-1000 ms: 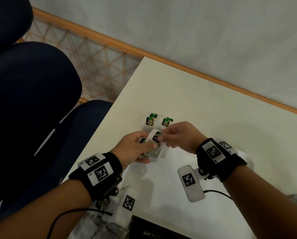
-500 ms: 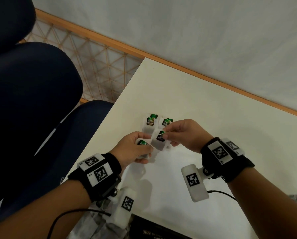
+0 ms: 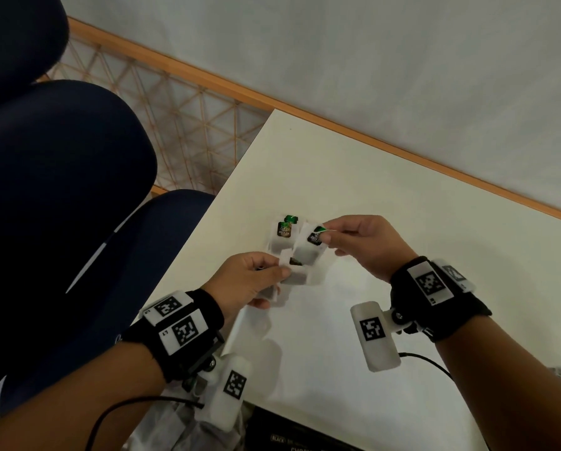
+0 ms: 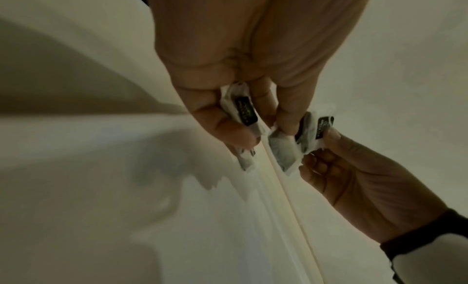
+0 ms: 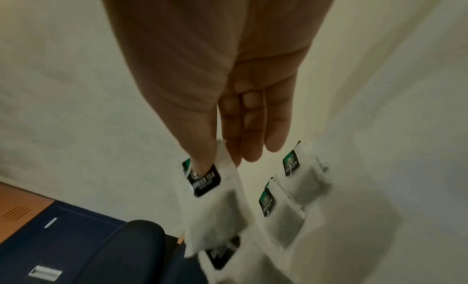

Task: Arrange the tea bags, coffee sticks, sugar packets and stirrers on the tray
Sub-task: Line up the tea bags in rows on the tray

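Observation:
My right hand pinches a white tea bag by its top, at the green-and-black tag, and holds it just above the table. The right wrist view shows this tea bag hanging from thumb and forefinger. Beside it, two tea bags lie flat side by side; in the head view one of them shows and the held bag hides the other. My left hand grips more tea bags lower left. A pale tray rim runs under both hands.
Dark blue chairs stand just past the table's left edge. A black box and crumpled plastic wrapping lie at the near edge. A cable trails from my right wrist. The wall rises behind.
My right hand has drawn one tea bag out of the bunch in my left hand and carried it up and right, next to the lying tea bags. The left hand stayed put.

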Demonstrator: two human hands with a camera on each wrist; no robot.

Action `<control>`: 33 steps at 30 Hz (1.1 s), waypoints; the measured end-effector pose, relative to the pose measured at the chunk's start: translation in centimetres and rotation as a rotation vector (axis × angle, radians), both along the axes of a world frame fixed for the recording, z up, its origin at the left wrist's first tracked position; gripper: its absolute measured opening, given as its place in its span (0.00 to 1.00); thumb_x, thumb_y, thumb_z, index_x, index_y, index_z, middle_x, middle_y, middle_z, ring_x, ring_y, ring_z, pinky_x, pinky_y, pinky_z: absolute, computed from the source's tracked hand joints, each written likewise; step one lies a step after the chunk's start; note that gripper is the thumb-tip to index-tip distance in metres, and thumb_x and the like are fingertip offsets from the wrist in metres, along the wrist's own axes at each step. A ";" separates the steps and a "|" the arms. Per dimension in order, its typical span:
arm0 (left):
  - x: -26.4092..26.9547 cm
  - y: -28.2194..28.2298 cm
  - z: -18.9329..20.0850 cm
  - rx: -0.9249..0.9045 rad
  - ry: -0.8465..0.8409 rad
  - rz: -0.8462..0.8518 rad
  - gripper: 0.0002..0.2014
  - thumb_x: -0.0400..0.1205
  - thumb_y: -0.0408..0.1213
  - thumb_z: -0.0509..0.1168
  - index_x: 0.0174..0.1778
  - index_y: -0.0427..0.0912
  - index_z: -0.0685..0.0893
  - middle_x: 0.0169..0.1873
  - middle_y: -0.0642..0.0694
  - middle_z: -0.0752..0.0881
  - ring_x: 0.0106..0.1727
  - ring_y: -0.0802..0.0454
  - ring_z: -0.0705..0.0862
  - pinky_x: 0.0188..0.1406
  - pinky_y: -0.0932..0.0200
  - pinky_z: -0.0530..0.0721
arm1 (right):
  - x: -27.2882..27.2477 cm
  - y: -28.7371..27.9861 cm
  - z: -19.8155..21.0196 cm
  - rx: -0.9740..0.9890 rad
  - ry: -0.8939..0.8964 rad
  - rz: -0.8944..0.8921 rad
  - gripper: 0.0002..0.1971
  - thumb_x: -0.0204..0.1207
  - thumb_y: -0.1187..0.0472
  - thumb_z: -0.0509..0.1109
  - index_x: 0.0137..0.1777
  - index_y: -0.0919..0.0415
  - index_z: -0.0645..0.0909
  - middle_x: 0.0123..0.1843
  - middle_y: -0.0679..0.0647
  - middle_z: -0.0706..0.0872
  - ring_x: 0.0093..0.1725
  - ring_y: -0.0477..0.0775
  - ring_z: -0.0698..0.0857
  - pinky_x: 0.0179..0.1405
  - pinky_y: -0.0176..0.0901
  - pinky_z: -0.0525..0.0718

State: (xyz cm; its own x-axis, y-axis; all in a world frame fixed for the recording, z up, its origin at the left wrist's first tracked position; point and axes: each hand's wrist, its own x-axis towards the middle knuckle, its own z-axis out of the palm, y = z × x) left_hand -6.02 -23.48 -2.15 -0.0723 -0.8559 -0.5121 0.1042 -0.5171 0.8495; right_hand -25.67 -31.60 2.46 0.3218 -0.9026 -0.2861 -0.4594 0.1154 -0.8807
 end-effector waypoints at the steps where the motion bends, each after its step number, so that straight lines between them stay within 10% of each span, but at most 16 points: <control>1: 0.2 0.0 0.0 0.000 0.000 0.021 0.04 0.77 0.36 0.72 0.38 0.44 0.85 0.31 0.46 0.86 0.31 0.54 0.83 0.25 0.64 0.80 | -0.1 -0.1 -0.2 -0.028 -0.018 -0.047 0.07 0.75 0.64 0.74 0.43 0.49 0.88 0.36 0.48 0.89 0.36 0.43 0.84 0.43 0.38 0.84; 11: 1.5 -0.7 0.2 -0.081 -0.028 0.209 0.03 0.81 0.34 0.68 0.42 0.45 0.83 0.35 0.46 0.88 0.37 0.52 0.86 0.28 0.63 0.84 | -0.5 -0.2 -2.4 -0.169 0.223 0.038 0.07 0.75 0.62 0.73 0.43 0.46 0.86 0.33 0.40 0.85 0.31 0.33 0.81 0.35 0.20 0.75; 22: 1.6 -1.1 0.0 -0.078 -0.027 0.212 0.04 0.82 0.32 0.66 0.44 0.45 0.83 0.34 0.49 0.87 0.36 0.54 0.86 0.29 0.61 0.84 | 0.3 -2.5 -4.1 -0.147 0.413 0.031 0.06 0.77 0.58 0.71 0.50 0.51 0.87 0.33 0.43 0.85 0.42 0.50 0.85 0.46 0.40 0.82; 29: 1.2 -1.2 0.0 -0.066 -0.027 0.180 0.03 0.82 0.33 0.65 0.48 0.43 0.84 0.38 0.46 0.87 0.37 0.53 0.86 0.30 0.62 0.84 | 0.2 -2.6 -4.0 -0.172 0.470 0.083 0.07 0.78 0.58 0.69 0.52 0.51 0.87 0.31 0.35 0.81 0.33 0.36 0.78 0.32 0.28 0.71; 33: 0.9 -1.1 0.1 -0.051 -0.020 0.154 0.03 0.82 0.33 0.65 0.49 0.43 0.84 0.36 0.45 0.87 0.36 0.52 0.86 0.31 0.61 0.84 | -0.1 -2.2 -4.0 -0.250 0.469 0.060 0.10 0.76 0.52 0.71 0.56 0.46 0.85 0.43 0.41 0.83 0.43 0.43 0.81 0.44 0.35 0.77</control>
